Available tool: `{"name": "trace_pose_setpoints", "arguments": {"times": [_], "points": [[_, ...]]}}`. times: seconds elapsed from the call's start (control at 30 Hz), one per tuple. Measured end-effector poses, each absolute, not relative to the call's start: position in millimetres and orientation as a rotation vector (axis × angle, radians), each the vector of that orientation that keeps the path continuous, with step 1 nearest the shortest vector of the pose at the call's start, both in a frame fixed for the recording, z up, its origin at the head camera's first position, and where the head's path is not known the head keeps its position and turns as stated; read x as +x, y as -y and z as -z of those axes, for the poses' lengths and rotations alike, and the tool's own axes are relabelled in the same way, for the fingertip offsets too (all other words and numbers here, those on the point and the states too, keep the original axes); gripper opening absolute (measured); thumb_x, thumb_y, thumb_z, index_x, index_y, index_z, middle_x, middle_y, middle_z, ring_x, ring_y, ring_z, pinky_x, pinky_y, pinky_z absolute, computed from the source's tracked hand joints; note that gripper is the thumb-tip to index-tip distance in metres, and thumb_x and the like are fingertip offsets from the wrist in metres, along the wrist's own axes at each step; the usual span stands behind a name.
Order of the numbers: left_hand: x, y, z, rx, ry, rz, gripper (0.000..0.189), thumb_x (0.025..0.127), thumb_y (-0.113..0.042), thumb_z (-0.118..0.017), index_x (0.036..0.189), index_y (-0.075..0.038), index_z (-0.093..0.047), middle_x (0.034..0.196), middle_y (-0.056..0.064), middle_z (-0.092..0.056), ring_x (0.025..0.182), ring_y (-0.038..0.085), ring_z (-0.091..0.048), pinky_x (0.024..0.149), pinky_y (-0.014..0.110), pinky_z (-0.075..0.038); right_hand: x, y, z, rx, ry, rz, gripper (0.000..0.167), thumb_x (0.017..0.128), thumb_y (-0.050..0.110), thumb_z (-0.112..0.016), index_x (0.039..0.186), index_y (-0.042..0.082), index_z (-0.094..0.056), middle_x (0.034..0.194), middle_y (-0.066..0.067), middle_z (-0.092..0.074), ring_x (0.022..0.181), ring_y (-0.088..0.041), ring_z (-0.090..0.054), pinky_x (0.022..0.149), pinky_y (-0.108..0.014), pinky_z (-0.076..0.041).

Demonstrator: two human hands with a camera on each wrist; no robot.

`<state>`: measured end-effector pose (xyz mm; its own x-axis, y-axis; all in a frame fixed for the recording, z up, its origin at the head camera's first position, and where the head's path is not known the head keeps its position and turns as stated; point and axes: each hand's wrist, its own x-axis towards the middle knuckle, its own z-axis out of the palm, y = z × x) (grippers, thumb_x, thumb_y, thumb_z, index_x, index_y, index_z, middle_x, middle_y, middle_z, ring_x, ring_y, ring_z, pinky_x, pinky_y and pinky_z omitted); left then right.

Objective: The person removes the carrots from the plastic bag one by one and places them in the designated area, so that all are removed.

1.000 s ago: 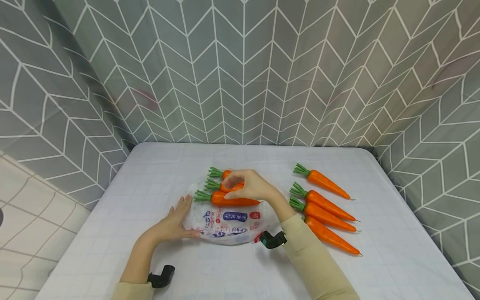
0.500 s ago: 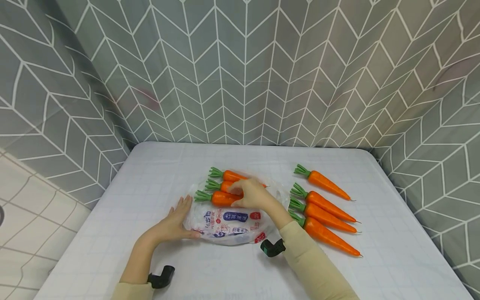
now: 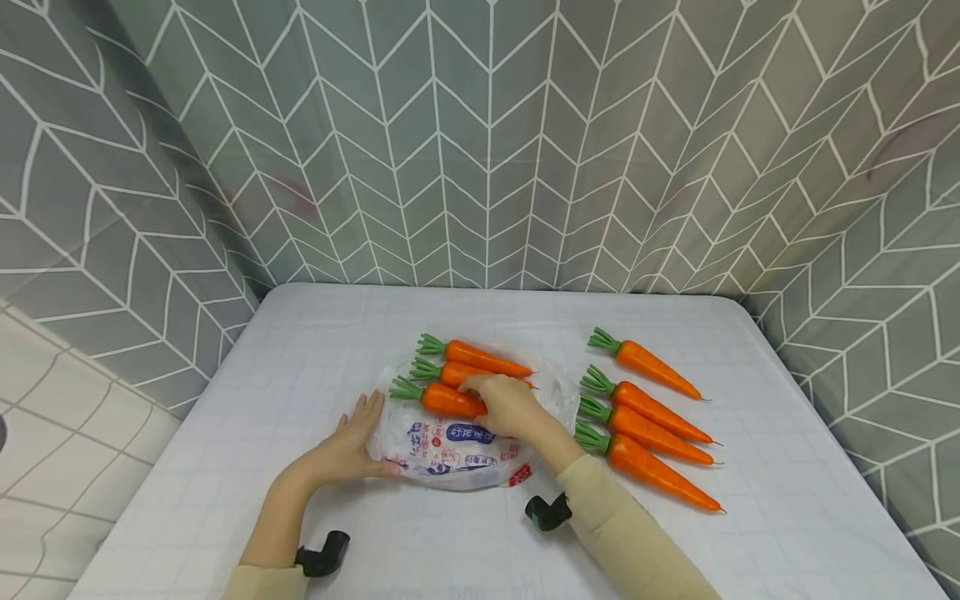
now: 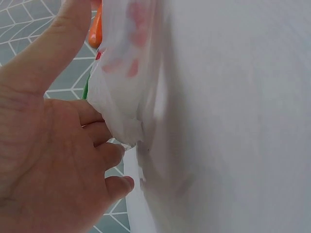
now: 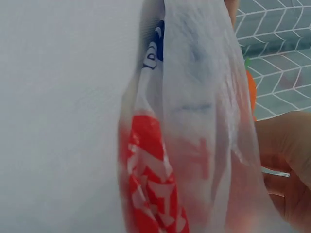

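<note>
You wear beige sleeves [image 3: 633, 525]; carrots [image 3: 651, 471] orange, tops [image 3: 597, 380] green; bag [image 3: 450, 457] whitish, red-blue print; curtain [image 3: 480, 183] grey, white chevron lines.

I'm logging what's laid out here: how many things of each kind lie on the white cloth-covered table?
Orange tapered carrots with green tops: 7 (3 on the bag, 4 to its right)
Translucent white plastic bag with red and blue print: 1
Total: 8

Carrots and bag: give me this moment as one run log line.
left hand: touching left edge of plastic bag | right hand: over front carrot of three on bag | four more carrots: right of bag
</note>
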<state>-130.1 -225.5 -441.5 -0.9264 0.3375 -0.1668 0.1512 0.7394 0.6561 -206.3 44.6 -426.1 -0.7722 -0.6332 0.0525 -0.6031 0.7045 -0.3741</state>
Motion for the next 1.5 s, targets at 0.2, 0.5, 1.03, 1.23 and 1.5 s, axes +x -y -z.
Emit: {"name": "trace_pose_setpoints", "arguments": {"times": [0.2, 0.5, 1.03, 1.23, 1.5], "points": [[-131.3, 226.2, 444.1, 0.363, -2.661, -0.973, 0.122, 0.071, -0.044, -0.083, 0.148, 0.013, -0.007, 0.155, 0.030, -0.003, 0.143, 0.046, 0.004, 0.111, 0.063, 0.002, -205.8, -48.5, 427.7, -1.057, -2.811, 0.627, 0.045, 0.077, 0.006, -0.078, 0.120, 0.012, -0.064, 0.107, -0.001, -0.067, 0.088, -0.015, -0.060, 0.080, -0.031, -0.053], [-133.3, 227.0, 447.8, 0.348, -2.683, -0.978, 0.122, 0.072, -0.045, -0.081, 0.147, 0.014, -0.005, 0.155, 0.031, -0.002, 0.143, 0.046, 0.003, 0.110, 0.065, 0.000, -204.4, -57.8, 415.0, -1.019, -2.758, 0.810, 0.050, 0.080, 0.009, -0.077, 0.127, 0.010, -0.060, 0.114, -0.003, -0.067, 0.099, -0.017, -0.062, 0.086, -0.031, -0.053], [-136.7, 228.5, 451.3, 0.385, -2.692, -0.967, 0.122, 0.073, -0.047, -0.080, 0.147, 0.015, -0.005, 0.154, 0.032, -0.001, 0.141, 0.048, 0.004, 0.109, 0.065, 0.002, -180.4, -97.1, 381.7, -1.017, -2.551, 1.226, 0.051, 0.082, 0.011, -0.076, 0.128, 0.016, -0.057, 0.117, -0.002, -0.064, 0.099, -0.018, -0.063, 0.074, -0.027, -0.057], [-138.3, 224.6, 450.4, 0.387, -2.689, -0.956, 0.123, 0.073, -0.048, -0.079, 0.147, 0.015, -0.005, 0.154, 0.032, -0.001, 0.142, 0.048, 0.004, 0.110, 0.065, 0.001, -166.1, -118.9, 365.4, -0.955, -2.593, 1.219, 0.052, 0.083, 0.013, -0.075, 0.131, 0.019, -0.056, 0.117, -0.001, -0.064, 0.098, -0.016, -0.062, 0.073, -0.022, -0.055], [-142.0, 221.9, 452.6, 0.384, -2.687, -0.954, 0.124, 0.071, -0.048, -0.080, 0.147, 0.015, -0.005, 0.154, 0.032, -0.001, 0.142, 0.047, 0.004, 0.110, 0.065, 0.001, -148.3, -150.1, 357.1, -0.954, -2.664, 1.201, 0.053, 0.081, 0.010, -0.077, 0.129, 0.019, -0.057, 0.109, 0.000, -0.066, 0.092, -0.016, -0.064, 0.068, -0.027, -0.057]]}}
